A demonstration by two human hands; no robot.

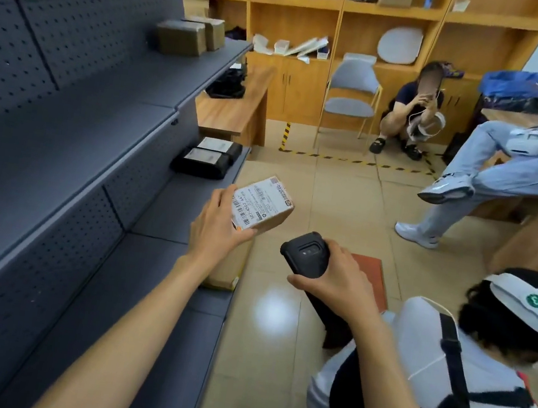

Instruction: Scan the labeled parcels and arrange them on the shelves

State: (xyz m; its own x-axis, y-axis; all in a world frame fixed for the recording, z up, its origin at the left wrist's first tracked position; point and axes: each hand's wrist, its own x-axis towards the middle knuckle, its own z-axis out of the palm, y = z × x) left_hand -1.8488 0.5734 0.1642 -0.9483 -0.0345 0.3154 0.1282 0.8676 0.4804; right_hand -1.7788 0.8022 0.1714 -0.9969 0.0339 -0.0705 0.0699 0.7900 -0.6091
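At the left stands a dark grey shelving unit [74, 128] with a perforated back panel and several shelves. On its upper shelf, near the far end, two brown cardboard boxes [187, 35] sit side by side, touching each other. One shelf lower, also near the far end and close to the front edge, two black parcels [206, 158] with white labels lie next to each other.

In front of the lower shelf edge, the left hand [217, 231] holds a small cardboard parcel [262, 208] in the air, above the floor. The fingers are curled around its near side and the thumb is on the top, so the grip is closed on the box. The white shipping label with barcodes faces up, and the parcel is tilted a little.

Just to the right, near but not touching the parcel, the right hand [336, 279] grips a black handheld scanner [305, 254]. The fingers wrap around its body, and its top end points toward the parcel.

Under the left hand, a larger cardboard box [229, 267] stands on the floor against the shelf edge. At the lower right, a person in a white headband [523, 302] crouches on the tiled floor [331, 195].
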